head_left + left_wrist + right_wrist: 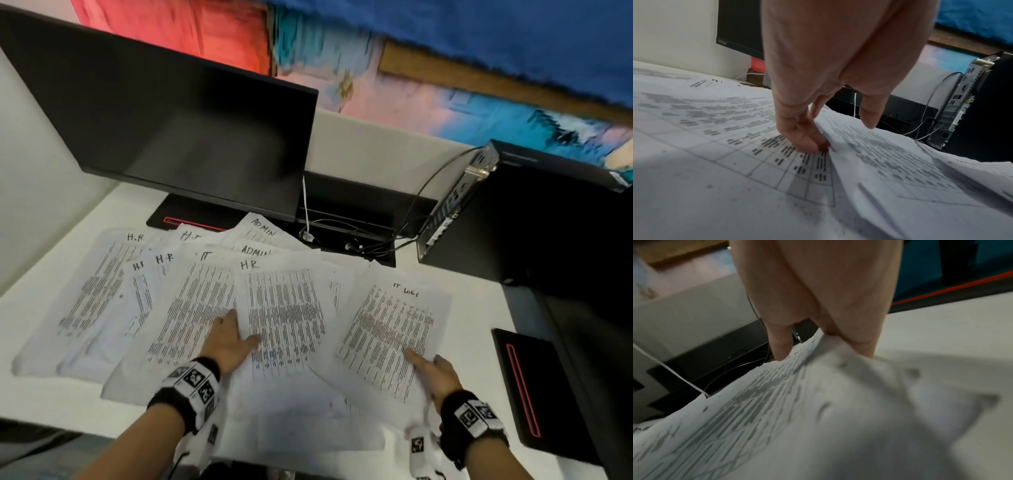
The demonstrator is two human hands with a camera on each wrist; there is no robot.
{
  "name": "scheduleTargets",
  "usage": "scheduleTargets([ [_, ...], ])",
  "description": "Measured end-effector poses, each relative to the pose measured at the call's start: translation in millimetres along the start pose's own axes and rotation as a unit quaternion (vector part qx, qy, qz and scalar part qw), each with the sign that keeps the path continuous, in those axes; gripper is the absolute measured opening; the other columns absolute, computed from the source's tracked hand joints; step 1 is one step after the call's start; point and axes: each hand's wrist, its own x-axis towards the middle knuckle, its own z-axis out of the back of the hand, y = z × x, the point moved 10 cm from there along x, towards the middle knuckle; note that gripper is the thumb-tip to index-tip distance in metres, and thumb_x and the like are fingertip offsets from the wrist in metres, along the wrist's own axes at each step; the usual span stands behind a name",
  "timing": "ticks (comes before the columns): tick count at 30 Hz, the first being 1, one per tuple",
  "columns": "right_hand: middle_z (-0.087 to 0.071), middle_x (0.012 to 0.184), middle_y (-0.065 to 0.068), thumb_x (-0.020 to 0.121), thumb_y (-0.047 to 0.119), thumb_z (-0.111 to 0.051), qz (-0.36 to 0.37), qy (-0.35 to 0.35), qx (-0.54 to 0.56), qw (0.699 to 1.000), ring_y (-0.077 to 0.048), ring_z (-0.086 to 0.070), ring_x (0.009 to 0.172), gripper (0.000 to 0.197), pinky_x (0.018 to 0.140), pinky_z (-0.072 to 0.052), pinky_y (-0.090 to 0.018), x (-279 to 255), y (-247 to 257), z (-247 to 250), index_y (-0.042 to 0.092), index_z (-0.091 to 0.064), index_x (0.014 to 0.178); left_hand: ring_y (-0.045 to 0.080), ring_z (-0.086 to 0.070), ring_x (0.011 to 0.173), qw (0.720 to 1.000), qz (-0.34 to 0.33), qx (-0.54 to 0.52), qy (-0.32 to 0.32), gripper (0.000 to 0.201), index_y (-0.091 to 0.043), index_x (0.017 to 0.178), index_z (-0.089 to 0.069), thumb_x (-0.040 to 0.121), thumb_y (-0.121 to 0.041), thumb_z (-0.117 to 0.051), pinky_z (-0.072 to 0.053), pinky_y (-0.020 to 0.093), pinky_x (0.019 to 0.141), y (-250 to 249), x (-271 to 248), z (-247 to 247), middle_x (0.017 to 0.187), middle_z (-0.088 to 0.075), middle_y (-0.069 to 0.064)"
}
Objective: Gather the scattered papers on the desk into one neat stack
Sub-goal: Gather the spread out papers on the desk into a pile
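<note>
Several printed sheets lie fanned and overlapping across the white desk [479, 318], headed HR, IT and ADMIN. My left hand [239, 330] is at the left edge of the middle HR sheet [287, 308]. Its fingers are slipped under that edge and its thumb lies over the top. In the left wrist view the fingertips [809, 144] tuck beneath the HR sheet [890, 155]. My right hand [428, 363] pinches the right-hand IT logs sheet [390, 329] near its lower right corner, thumb on top. The right wrist view shows this sheet [818, 410] lifted and curved off the desk.
A tilted dark monitor [171, 120] hangs over the papers' far edge, its base [191, 221] partly under them. Cables [359, 240] and a small black computer [455, 205] stand at the back right. A flat black device with a red stripe [534, 387] lies at the right.
</note>
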Motion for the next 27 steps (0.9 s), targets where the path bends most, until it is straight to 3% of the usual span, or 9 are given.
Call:
scheduleTargets([
  [3,-0.031,0.163,-0.019,0.091,0.025,-0.072,0.048,-0.008,-0.020,0.999,-0.036,-0.037,0.146,0.085,0.118,-0.031,-0.044,5.4,16.2,6.3,0.000,-0.025,0.158,0.038,-0.037,0.141,1.000,0.020,0.006,-0.021,0.100,-0.001,0.152,-0.024,0.079,-0.044,-0.077,-0.037,0.049,0.114,-6.0,2.1,-1.4,0.157,-0.029,0.022],
  [6,-0.049,0.152,-0.022,0.096,0.015,-0.064,0.110,-0.015,-0.074,0.991,-0.038,-0.053,0.132,0.055,0.115,-0.037,-0.046,-8.3,46.3,20.1,0.000,-0.047,0.147,0.037,-0.029,0.146,0.996,0.014,0.079,-0.026,0.116,0.001,0.153,-0.018,0.072,-0.058,-0.077,-0.034,0.044,0.116,-16.0,0.1,-12.2,0.160,-0.016,0.023],
  [8,-0.066,0.133,-0.020,0.097,0.008,-0.058,0.154,-0.006,-0.088,0.984,-0.032,-0.065,0.109,0.029,0.104,-0.047,-0.044,-22.8,66.0,28.5,0.004,-0.063,0.125,0.034,-0.037,0.139,0.991,0.003,0.126,-0.048,0.113,-0.001,0.147,-0.026,0.067,-0.059,-0.080,-0.042,0.044,0.112,-22.5,-2.9,-16.2,0.152,-0.026,0.020],
  [12,-0.071,0.106,-0.024,0.099,0.007,-0.053,0.276,-0.115,-0.204,0.932,-0.034,-0.066,0.093,0.005,0.079,-0.045,-0.034,-66.1,117.3,61.6,0.007,-0.058,0.101,0.030,-0.042,0.131,0.983,0.005,0.175,-0.055,0.108,-0.004,0.144,-0.031,0.065,-0.057,-0.082,-0.047,0.044,0.106,-28.8,-3.4,-21.5,0.144,-0.032,0.016],
  [15,-0.071,0.099,-0.029,0.098,0.010,-0.055,0.349,-0.213,-0.190,0.893,-0.041,-0.068,0.092,0.011,0.078,-0.049,-0.038,-103.0,156.1,91.4,0.001,-0.059,0.103,0.030,-0.041,0.132,0.987,0.000,0.155,-0.045,0.106,-0.005,0.146,-0.028,0.068,-0.049,-0.084,-0.045,0.041,0.106,-32.6,-0.3,-23.0,0.144,-0.031,0.016],
  [18,-0.070,0.106,-0.016,0.099,0.010,-0.055,0.388,-0.238,-0.086,0.886,-0.019,-0.066,0.091,0.024,0.081,-0.044,-0.025,-136.2,188.8,107.0,0.001,-0.063,0.120,0.033,-0.036,0.138,0.994,-0.005,0.107,-0.031,0.108,-0.002,0.153,-0.018,0.074,-0.036,-0.084,-0.039,0.039,0.111,-35.3,0.4,-24.2,0.150,-0.023,0.020],
  [21,-0.068,0.114,-0.004,0.098,0.006,-0.055,0.372,-0.129,0.060,0.917,0.006,-0.068,0.093,0.031,0.075,-0.050,-0.008,-126.8,196.2,88.0,0.006,-0.063,0.128,0.036,-0.033,0.143,0.999,-0.004,0.048,-0.024,0.105,-0.004,0.156,-0.012,0.081,-0.037,-0.078,-0.035,0.039,0.114,-39.3,1.6,-23.9,0.157,-0.014,0.021],
  [24,-0.071,0.120,-0.016,0.097,0.004,-0.056,0.269,-0.012,0.053,0.962,-0.023,-0.070,0.102,0.029,0.091,-0.054,-0.034,-84.6,158.5,29.8,0.008,-0.064,0.124,0.039,-0.033,0.144,1.000,0.003,-0.006,-0.019,0.100,-0.005,0.157,-0.015,0.086,-0.059,-0.061,-0.037,0.045,0.113,-43.1,3.6,-24.4,0.160,-0.011,0.021],
  [27,-0.050,0.150,-0.021,0.097,0.012,-0.061,0.119,0.049,0.017,0.992,-0.034,-0.057,0.125,0.054,0.101,-0.042,-0.036,-53.6,85.8,-32.3,0.005,-0.044,0.147,0.037,-0.024,0.149,0.996,0.001,-0.086,-0.004,0.102,-0.007,0.158,-0.015,0.086,-0.075,-0.039,-0.029,0.049,0.117,-44.3,3.1,-25.1,0.165,-0.008,0.018],
])
